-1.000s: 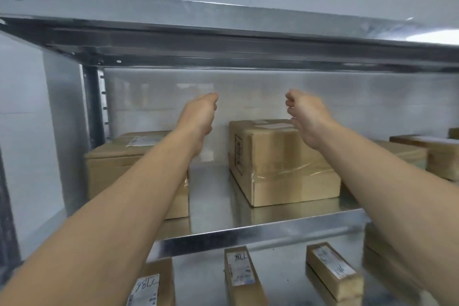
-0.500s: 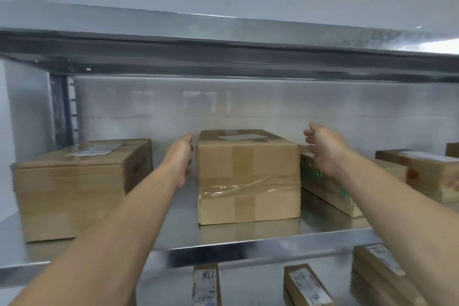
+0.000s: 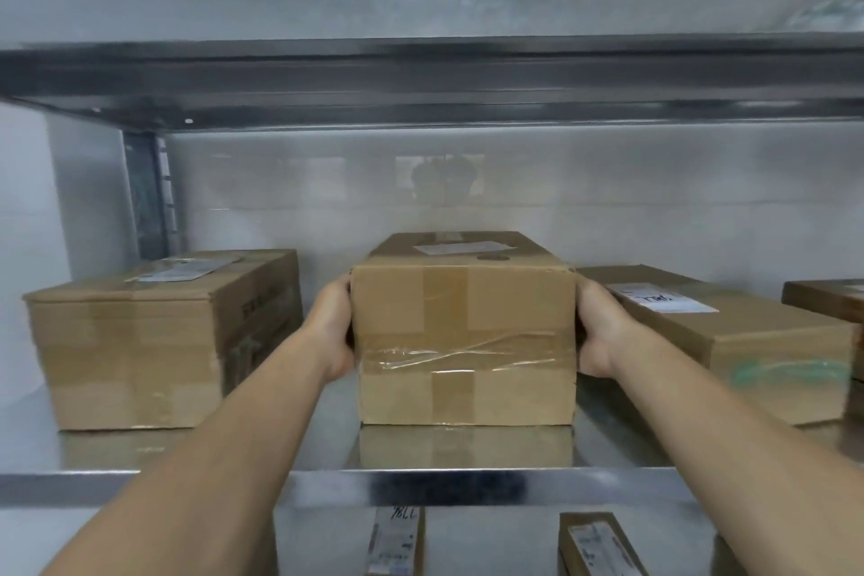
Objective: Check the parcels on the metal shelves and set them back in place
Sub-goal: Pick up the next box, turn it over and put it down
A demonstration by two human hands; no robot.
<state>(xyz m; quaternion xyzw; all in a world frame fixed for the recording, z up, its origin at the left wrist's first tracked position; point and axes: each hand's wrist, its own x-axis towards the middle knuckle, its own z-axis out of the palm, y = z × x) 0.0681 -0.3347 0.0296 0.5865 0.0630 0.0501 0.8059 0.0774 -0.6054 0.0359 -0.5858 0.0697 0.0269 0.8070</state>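
A taped cardboard parcel (image 3: 463, 332) with a white label on top stands in the middle of the metal shelf (image 3: 467, 484). My left hand (image 3: 334, 325) holds its left side and my right hand (image 3: 596, 332) holds its right side. The fingers of both hands reach back along the sides, mostly hidden behind the box. The parcel's bottom rests on the shelf surface.
A large parcel (image 3: 140, 341) stands to the left and a flatter labelled parcel (image 3: 729, 337) to the right, with another box (image 3: 837, 299) at the far right edge. Small labelled boxes (image 3: 397, 543) lie on the shelf below. An upper shelf (image 3: 430, 75) hangs overhead.
Both hands came down from the air and closed in on the middle parcel's sides. The view shifted so the parcel is now centred and closer.
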